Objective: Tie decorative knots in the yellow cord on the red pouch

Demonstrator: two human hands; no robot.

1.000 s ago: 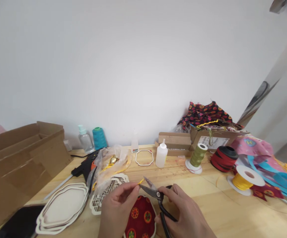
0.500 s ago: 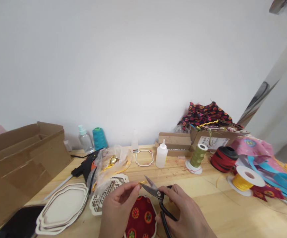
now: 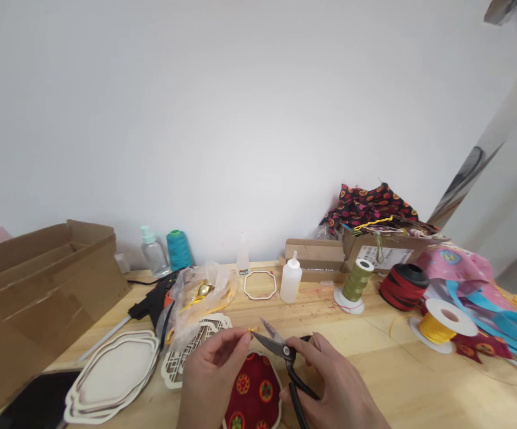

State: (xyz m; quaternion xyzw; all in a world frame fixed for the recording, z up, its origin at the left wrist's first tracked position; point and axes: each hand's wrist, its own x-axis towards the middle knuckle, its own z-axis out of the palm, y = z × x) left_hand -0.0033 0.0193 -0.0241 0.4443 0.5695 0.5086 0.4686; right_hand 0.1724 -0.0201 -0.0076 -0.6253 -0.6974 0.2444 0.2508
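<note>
A plain pale wall (image 3: 240,119) fills twelve o'clock; beneath it a light wood-grained counter (image 3: 374,381) spreads from eight to four, reddish stains toward its back. A long cardboard box (image 3: 62,298) sits at eight. At six, the left hand (image 3: 211,375) and right hand (image 3: 330,381) flank a red patterned panel (image 3: 254,393). The right fingers grip scissors (image 3: 286,352), blades apart; the left fingers pinch a yellow cord (image 3: 253,329) by the lower blade's tip

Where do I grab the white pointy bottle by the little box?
Probably grip the bottle round its middle, from the right: it stands upright, body wider than its thin tip, with a cardboard box behind and a white frame close on its left.
</note>
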